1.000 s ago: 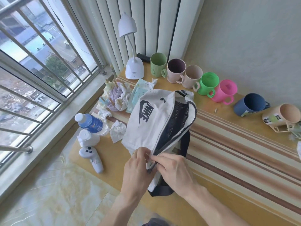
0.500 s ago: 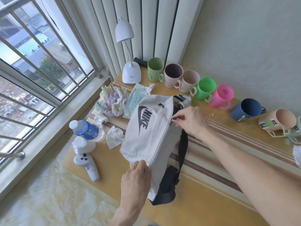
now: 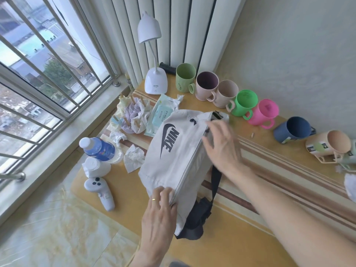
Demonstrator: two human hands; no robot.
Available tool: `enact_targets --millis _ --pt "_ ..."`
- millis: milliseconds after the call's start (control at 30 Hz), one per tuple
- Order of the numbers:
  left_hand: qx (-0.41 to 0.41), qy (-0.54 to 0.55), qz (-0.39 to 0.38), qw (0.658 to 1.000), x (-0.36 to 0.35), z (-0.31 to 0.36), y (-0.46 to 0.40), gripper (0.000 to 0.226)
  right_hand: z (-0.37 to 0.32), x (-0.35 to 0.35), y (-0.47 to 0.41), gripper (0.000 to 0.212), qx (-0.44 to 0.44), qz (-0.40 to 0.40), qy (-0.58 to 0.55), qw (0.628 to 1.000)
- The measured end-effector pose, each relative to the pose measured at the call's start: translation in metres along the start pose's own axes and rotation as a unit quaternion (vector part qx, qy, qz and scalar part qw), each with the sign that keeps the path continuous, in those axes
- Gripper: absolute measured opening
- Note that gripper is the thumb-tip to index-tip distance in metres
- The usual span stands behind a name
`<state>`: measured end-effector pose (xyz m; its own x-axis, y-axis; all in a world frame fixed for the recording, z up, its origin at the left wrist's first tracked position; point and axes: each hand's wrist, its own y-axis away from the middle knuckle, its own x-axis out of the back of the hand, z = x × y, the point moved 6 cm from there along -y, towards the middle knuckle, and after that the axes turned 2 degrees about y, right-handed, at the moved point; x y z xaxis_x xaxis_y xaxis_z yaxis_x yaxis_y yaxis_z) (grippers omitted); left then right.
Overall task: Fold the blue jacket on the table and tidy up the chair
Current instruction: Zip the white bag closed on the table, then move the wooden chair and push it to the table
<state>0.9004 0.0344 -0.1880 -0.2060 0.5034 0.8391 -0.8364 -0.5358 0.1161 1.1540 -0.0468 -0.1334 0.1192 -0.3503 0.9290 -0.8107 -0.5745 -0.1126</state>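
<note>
A white Nike bag (image 3: 173, 151) with a black strap (image 3: 215, 182) lies on the yellow striped table (image 3: 269, 189). Its zip runs closed along the right side. My left hand (image 3: 159, 209) pinches the near corner of the bag at the zip's end. Over the bag's far right side hovers my right hand (image 3: 221, 145), blurred, its fingers spread and nothing in them. No blue jacket and no chair show in this view.
A row of several mugs (image 3: 244, 105) lines the wall. A white lamp (image 3: 154, 78) stands at the back. Left of the bag lie a wipes pack (image 3: 161, 114), crumpled tissues (image 3: 133, 158), a water bottle (image 3: 100, 149), a white controller (image 3: 102, 191) and a paper flower bundle (image 3: 133, 114). The table edge is at the left.
My right hand pulled the zip from the near end to the far end, closing the bag, then let go and spread its fingers. My left hand stayed on the near corner.
</note>
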Motion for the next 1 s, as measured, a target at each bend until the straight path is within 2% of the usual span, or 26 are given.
enact_targets --millis 133,233,300,467,633,833,1000 --pt "-0.075 -0.060 -0.038 0.995 -0.020 0.005 0.002 0.069 -0.023 -0.051 0.083 0.046 0.067 -0.136 0.028 0.988" --pt "-0.087 -0.102 -0.084 0.987 -0.041 -0.011 0.000 0.074 -0.011 -0.082 0.113 0.062 0.052 -0.240 0.022 0.969" --pt "-0.086 -0.113 -0.105 0.984 -0.051 -0.017 -0.001 0.072 -0.006 -0.090 0.123 0.071 0.039 -0.277 0.027 0.960" --pt "-0.063 -0.075 -0.122 0.988 -0.055 -0.022 0.013 0.060 -0.013 -0.078 0.159 0.068 0.021 -0.284 0.010 0.958" --pt "-0.031 -0.048 -0.125 0.990 -0.040 -0.022 0.064 0.051 -0.008 -0.046 0.258 0.064 -0.005 -0.317 -0.033 0.948" --pt "0.080 -0.077 -0.178 0.978 -0.041 -0.047 0.191 0.043 0.016 0.005 0.415 0.061 -0.055 -0.312 -0.066 0.946" --pt "0.132 -0.109 -0.172 0.970 -0.025 -0.056 0.332 0.036 0.031 0.052 0.524 0.053 -0.067 -0.271 -0.090 0.956"
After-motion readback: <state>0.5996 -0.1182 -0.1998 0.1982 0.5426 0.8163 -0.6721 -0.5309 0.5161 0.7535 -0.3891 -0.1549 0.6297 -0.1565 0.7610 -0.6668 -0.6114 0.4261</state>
